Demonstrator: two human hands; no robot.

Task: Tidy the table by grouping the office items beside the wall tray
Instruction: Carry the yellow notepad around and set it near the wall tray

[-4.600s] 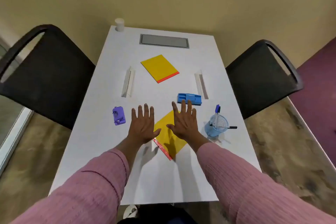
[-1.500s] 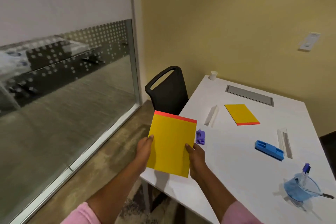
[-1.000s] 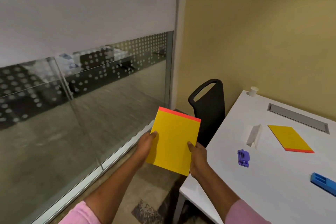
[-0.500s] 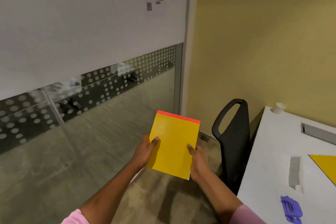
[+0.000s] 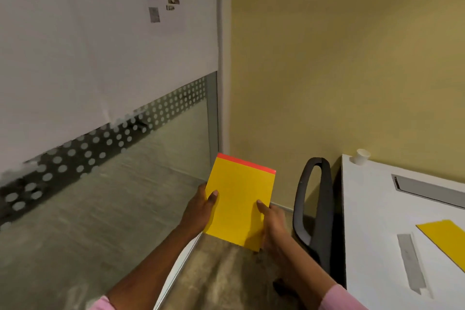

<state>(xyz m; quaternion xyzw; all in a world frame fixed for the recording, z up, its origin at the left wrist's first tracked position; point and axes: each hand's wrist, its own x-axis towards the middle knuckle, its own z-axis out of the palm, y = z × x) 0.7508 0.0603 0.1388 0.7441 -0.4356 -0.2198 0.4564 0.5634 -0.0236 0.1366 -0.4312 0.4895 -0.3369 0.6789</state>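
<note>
In the head view, a flat yellow notepad with a red strip along its top edge (image 5: 240, 202) sits at lower centre of the frame, held in the air over the floor and clear of the white table (image 5: 372, 211) at the right; the left hand (image 5: 198, 209) grips its left edge with the thumb on the face, and the right hand (image 5: 273, 224) clasps its lower right corner the same way. At the right of the frame a black chair back (image 5: 314, 206) stands just beside the table edge, and on the tabletop lie a small white paper cup (image 5: 361, 156) at the far corner, a grey rectangular recessed tray (image 5: 427, 189) near the yellow wall, a second yellow pad (image 5: 445, 239) cut by the frame edge, and a pale narrow strip (image 5: 411, 263), possibly a ruler.
</note>
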